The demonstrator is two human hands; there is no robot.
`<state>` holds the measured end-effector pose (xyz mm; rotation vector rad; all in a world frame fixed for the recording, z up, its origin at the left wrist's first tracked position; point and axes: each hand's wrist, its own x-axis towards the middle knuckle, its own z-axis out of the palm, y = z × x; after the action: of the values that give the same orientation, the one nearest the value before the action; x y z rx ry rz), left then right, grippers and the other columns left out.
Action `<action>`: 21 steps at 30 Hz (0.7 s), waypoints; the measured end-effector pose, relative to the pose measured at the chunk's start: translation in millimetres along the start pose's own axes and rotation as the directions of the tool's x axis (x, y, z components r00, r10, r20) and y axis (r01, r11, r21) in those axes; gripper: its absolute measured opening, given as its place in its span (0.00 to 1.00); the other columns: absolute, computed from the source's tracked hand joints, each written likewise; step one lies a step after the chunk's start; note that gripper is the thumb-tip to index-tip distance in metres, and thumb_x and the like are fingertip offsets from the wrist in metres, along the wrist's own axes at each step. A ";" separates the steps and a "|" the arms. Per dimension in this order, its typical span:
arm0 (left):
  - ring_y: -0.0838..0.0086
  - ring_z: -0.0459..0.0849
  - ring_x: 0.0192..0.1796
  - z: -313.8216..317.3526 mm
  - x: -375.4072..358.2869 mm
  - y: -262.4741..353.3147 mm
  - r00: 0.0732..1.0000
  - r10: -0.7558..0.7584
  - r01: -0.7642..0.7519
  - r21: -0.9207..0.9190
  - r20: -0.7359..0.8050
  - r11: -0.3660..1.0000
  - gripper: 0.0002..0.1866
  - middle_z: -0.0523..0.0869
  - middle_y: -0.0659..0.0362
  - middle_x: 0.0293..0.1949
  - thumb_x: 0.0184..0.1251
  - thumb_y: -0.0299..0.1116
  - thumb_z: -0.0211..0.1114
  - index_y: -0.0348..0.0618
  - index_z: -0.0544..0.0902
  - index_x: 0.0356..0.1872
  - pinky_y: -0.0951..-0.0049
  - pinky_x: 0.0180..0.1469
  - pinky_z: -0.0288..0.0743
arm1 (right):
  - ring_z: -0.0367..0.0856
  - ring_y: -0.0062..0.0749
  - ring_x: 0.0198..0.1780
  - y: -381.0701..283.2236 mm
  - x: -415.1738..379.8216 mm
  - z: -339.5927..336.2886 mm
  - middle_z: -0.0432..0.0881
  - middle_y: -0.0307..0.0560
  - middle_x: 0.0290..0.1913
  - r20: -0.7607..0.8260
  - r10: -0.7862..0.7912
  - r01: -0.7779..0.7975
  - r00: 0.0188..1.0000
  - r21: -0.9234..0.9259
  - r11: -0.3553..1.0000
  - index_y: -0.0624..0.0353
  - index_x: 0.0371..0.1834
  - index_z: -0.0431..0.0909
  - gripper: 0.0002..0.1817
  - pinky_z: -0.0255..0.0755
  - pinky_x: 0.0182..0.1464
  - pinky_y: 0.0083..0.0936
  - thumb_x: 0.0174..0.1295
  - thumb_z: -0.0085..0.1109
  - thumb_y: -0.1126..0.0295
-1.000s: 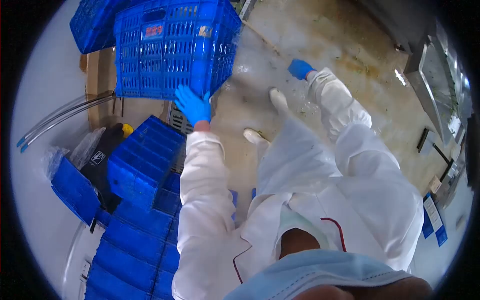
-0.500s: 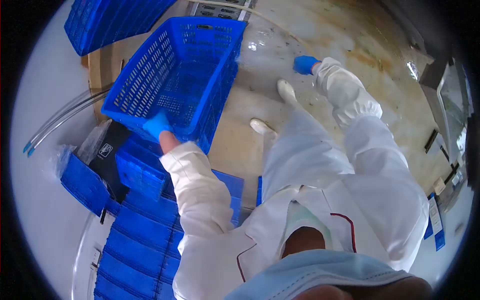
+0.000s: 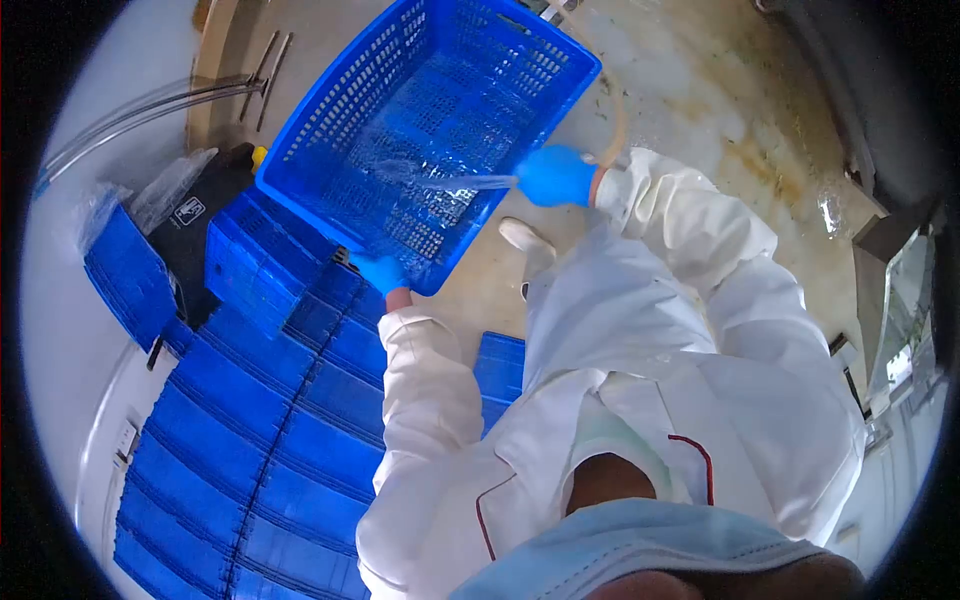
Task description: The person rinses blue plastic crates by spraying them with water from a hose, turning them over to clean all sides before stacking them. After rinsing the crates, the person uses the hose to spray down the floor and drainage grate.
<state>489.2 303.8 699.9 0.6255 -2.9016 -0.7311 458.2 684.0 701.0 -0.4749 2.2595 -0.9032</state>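
My left hand (image 3: 382,272), in a blue glove, is closed on the near rim of a blue perforated crate (image 3: 345,222), which is tilted with its open side towards me. To the right of the crate my right hand (image 3: 556,177), also blue-gloved, is wrapped round the end of a pale hose (image 3: 612,110). From that hand a stream of water (image 3: 465,183) runs left into the crate and splashes over its wet inner mesh.
Stacked blue crates (image 3: 250,440) fill the lower left, with another blue crate (image 3: 262,262) above them. Beside it are a black container (image 3: 200,235) and clear plastic. Metal rails (image 3: 150,110) curve at the upper left. A white boot (image 3: 527,240) stands on the wet floor (image 3: 690,75).
The crate has shifted right and nearer my right hand, still in my left hand's grip. My right hand has moved left and down, and water now streams from it into the crate.
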 end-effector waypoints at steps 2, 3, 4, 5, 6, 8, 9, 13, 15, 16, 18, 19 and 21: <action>0.62 0.76 0.41 -0.6 -13.3 6.0 1.000 -0.007 0.008 -0.042 0.014 0.999 0.19 0.77 0.47 0.40 0.48 0.18 0.53 0.33 0.67 0.45 0.65 0.47 0.69 | 0.78 0.52 0.28 -13.3 3.7 2.3 0.78 0.57 0.25 -0.002 0.028 -0.028 1.000 -0.005 1.000 0.56 0.23 0.80 0.10 0.71 0.30 0.43 0.42 0.51 0.65; 0.62 0.76 0.41 -0.6 -18.4 8.7 1.000 -0.021 0.023 -0.073 0.024 0.997 0.19 0.77 0.47 0.41 0.48 0.18 0.53 0.34 0.67 0.46 0.65 0.47 0.69 | 0.78 0.52 0.28 -8.2 7.2 0.2 0.78 0.57 0.25 -0.030 0.039 -0.039 0.999 0.008 0.999 0.56 0.24 0.80 0.10 0.71 0.30 0.43 0.42 0.52 0.65; 0.62 0.76 0.42 1.3 -22.0 8.6 0.999 -0.035 0.038 -0.103 0.033 0.994 0.20 0.77 0.48 0.41 0.48 0.17 0.53 0.34 0.67 0.46 0.65 0.48 0.68 | 0.78 0.52 0.29 3.8 10.6 -1.5 0.79 0.58 0.26 -0.058 0.050 -0.049 0.997 0.022 0.999 0.56 0.25 0.80 0.11 0.71 0.31 0.43 0.43 0.52 0.64; 0.64 0.76 0.43 7.1 -20.4 -14.9 0.999 -0.011 0.015 -0.092 0.041 0.996 0.21 0.77 0.48 0.42 0.48 0.18 0.54 0.35 0.66 0.48 0.66 0.49 0.68 | 0.79 0.52 0.30 30.6 18.0 6.5 0.79 0.58 0.27 -0.073 0.136 -0.132 0.988 0.065 0.989 0.56 0.27 0.81 0.12 0.71 0.32 0.43 0.43 0.52 0.63; 0.64 0.75 0.42 9.5 -22.1 -11.5 0.999 -0.028 0.034 -0.133 0.042 0.991 0.21 0.77 0.49 0.42 0.48 0.19 0.54 0.35 0.67 0.47 0.66 0.48 0.68 | 0.79 0.51 0.32 63.2 24.6 12.8 0.79 0.59 0.29 -0.086 0.222 -0.212 0.971 0.107 0.971 0.56 0.29 0.81 0.13 0.71 0.33 0.42 0.44 0.53 0.62; 0.65 0.75 0.41 12.0 -23.8 1.7 0.997 -0.063 0.071 -0.208 0.047 0.975 0.20 0.78 0.51 0.41 0.49 0.20 0.54 0.33 0.68 0.47 0.67 0.48 0.68 | 0.80 0.49 0.35 103.8 22.6 2.9 0.80 0.58 0.33 -0.120 0.411 -0.405 0.904 0.071 0.912 0.55 0.31 0.81 0.14 0.72 0.36 0.40 0.45 0.53 0.61; 0.64 0.75 0.42 13.3 -22.7 -3.2 0.997 -0.064 0.073 -0.207 0.050 0.976 0.20 0.77 0.50 0.41 0.49 0.21 0.55 0.34 0.67 0.47 0.67 0.48 0.68 | 0.79 0.50 0.35 113.5 19.7 -0.6 0.80 0.57 0.33 -0.111 0.476 -0.469 0.872 0.084 0.879 0.55 0.32 0.81 0.14 0.72 0.37 0.40 0.46 0.53 0.60; 0.61 0.76 0.42 22.7 -7.1 -36.0 0.999 -0.016 0.028 -0.233 0.052 0.972 0.21 0.78 0.47 0.41 0.49 0.23 0.59 0.34 0.66 0.47 0.66 0.47 0.68 | 0.79 0.51 0.36 131.3 20.7 -2.7 0.80 0.57 0.35 -0.132 0.568 -0.564 0.812 0.072 0.823 0.57 0.32 0.81 0.15 0.72 0.38 0.40 0.46 0.52 0.61; 0.61 0.76 0.41 27.8 4.5 -55.2 0.998 0.020 -0.005 -0.241 0.056 0.970 0.20 0.78 0.47 0.40 0.50 0.24 0.59 0.34 0.67 0.46 0.65 0.47 0.69 | 0.79 0.51 0.36 131.9 20.6 -2.9 0.80 0.57 0.34 -0.129 0.508 -0.507 0.852 0.037 0.861 0.58 0.32 0.80 0.14 0.72 0.38 0.40 0.46 0.52 0.62; 0.61 0.76 0.40 29.8 12.1 -67.2 0.997 0.030 -0.013 -0.239 0.068 0.971 0.20 0.78 0.46 0.40 0.50 0.24 0.59 0.34 0.67 0.46 0.65 0.46 0.69 | 0.79 0.51 0.36 127.9 18.6 -9.5 0.80 0.58 0.34 -0.106 0.466 -0.466 0.879 0.021 0.884 0.58 0.32 0.80 0.14 0.72 0.38 0.41 0.46 0.52 0.63; 0.61 0.76 0.40 28.1 16.4 -78.7 0.995 0.012 0.004 -0.166 0.099 0.986 0.19 0.78 0.46 0.40 0.51 0.25 0.58 0.33 0.68 0.45 0.65 0.46 0.69 | 0.79 0.51 0.35 124.8 19.3 -8.0 0.80 0.58 0.33 -0.094 0.428 -0.429 0.899 0.006 0.903 0.59 0.31 0.80 0.13 0.72 0.37 0.41 0.46 0.52 0.64; 0.62 0.76 0.41 25.3 16.5 -78.7 0.993 -0.017 0.028 -0.096 0.117 0.995 0.18 0.78 0.46 0.40 0.51 0.26 0.58 0.33 0.69 0.45 0.65 0.46 0.69 | 0.79 0.51 0.35 125.6 21.3 -2.5 0.80 0.58 0.32 -0.107 0.434 -0.436 0.894 0.005 0.900 0.59 0.30 0.80 0.12 0.72 0.37 0.40 0.46 0.52 0.65; 0.62 0.76 0.41 21.4 15.1 -70.8 0.990 -0.057 0.061 -0.028 0.127 0.998 0.17 0.78 0.47 0.40 0.53 0.27 0.57 0.33 0.69 0.45 0.65 0.46 0.69 | 0.79 0.51 0.34 127.3 18.9 3.4 0.79 0.59 0.32 -0.137 0.452 -0.452 0.881 0.037 0.891 0.60 0.28 0.80 0.12 0.73 0.36 0.40 0.46 0.52 0.65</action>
<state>497.6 250.1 647.4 0.6883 -2.9901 -0.8516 435.7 760.9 600.3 0.1316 2.3499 -0.7125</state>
